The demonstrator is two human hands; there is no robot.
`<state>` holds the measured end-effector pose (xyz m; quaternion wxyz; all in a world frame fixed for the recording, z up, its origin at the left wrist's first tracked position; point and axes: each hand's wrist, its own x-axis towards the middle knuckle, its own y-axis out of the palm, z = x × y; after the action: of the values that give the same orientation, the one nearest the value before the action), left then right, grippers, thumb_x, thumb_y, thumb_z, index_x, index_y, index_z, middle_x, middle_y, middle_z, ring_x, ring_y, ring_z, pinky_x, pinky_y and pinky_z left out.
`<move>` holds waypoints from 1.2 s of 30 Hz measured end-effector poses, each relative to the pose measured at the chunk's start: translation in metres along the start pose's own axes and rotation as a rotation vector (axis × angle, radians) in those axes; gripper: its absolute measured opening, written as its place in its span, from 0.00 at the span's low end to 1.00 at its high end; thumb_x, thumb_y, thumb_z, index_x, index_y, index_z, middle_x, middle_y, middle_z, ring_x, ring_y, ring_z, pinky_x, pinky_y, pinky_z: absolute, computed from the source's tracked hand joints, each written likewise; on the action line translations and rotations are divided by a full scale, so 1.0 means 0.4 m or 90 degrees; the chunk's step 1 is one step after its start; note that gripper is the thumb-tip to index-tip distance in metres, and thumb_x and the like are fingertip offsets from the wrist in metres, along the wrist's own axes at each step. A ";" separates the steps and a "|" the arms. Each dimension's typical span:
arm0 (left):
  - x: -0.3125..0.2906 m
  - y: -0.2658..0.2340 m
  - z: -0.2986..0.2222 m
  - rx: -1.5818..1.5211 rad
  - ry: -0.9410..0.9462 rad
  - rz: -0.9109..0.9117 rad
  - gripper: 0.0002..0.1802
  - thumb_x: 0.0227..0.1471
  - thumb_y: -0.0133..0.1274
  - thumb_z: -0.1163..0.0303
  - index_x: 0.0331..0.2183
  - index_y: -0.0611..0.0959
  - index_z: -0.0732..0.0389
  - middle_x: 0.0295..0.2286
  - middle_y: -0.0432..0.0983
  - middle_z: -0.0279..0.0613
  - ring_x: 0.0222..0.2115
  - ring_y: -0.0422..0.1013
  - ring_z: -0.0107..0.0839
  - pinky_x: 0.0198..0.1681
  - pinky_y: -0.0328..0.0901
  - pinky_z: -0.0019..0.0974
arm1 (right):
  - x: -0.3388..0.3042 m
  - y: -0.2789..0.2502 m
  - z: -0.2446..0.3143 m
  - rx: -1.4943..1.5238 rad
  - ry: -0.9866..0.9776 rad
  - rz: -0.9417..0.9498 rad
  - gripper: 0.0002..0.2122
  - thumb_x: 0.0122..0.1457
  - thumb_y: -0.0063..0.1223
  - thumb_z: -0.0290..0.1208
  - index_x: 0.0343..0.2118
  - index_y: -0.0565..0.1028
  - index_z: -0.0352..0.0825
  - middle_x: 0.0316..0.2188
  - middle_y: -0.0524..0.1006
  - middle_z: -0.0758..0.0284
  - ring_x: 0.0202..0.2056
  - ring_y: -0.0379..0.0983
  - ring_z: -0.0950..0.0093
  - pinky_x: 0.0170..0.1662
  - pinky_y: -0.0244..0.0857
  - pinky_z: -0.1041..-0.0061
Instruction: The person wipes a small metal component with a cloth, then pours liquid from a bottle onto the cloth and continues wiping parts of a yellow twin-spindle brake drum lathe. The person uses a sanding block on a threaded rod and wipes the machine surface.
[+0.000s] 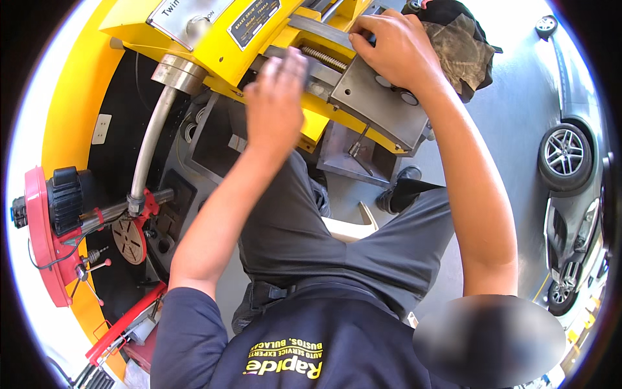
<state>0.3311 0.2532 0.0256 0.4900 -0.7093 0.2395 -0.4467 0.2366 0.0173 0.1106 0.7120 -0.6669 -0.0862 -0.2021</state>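
A yellow lathe (220, 61) with grey metal slides stands in front of me. My left hand (275, 107) is over its front rail, left of a threaded screw (324, 57). Motion smears its fingers, which are pressed together against a small dark piece (306, 68) whose kind I cannot make out. My right hand (398, 52) rests on the far end of the grey metal carriage (376, 97), its thumb and forefinger apart at the slide edge. Directly beside it lies a crumpled, stained cloth (457, 52) on black material. A small lever handle (356, 146) hangs below the carriage.
A metal pipe (155, 129) runs down from the lathe's round hub. At left stands a red drill press (52, 233) with a slotted disc. Below the carriage sits a grey metal tray (363, 155). A parked car (570, 214) stands at right on the grey floor.
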 end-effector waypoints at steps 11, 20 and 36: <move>0.030 0.011 0.055 0.030 -0.021 -0.006 0.41 0.55 0.54 0.79 0.70 0.75 0.47 0.72 0.67 0.27 0.69 0.65 0.41 0.64 0.55 0.58 | 0.021 0.002 -0.007 0.011 0.001 -0.007 0.13 0.64 0.56 0.38 0.38 0.88 0.38 0.35 0.87 0.61 0.47 0.81 0.60 0.51 0.69 0.57; 0.048 0.028 0.079 -0.052 -0.002 -0.020 0.37 0.58 0.54 0.75 0.69 0.76 0.51 0.71 0.67 0.30 0.69 0.63 0.44 0.66 0.61 0.58 | 0.029 -0.001 -0.007 0.013 0.018 -0.003 0.13 0.65 0.56 0.38 0.37 0.88 0.37 0.36 0.87 0.62 0.47 0.80 0.61 0.52 0.67 0.58; 0.005 -0.004 0.049 0.064 0.025 0.010 0.35 0.58 0.53 0.77 0.68 0.76 0.60 0.69 0.71 0.38 0.57 0.72 0.48 0.66 0.65 0.49 | 0.014 0.012 -0.004 0.031 0.044 -0.022 0.13 0.64 0.53 0.38 0.37 0.88 0.37 0.35 0.87 0.59 0.45 0.81 0.59 0.53 0.67 0.57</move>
<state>0.3490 0.2616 0.0256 0.5236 -0.6730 0.2323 -0.4680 0.2435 0.0148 0.1082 0.7271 -0.6402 -0.0777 -0.2353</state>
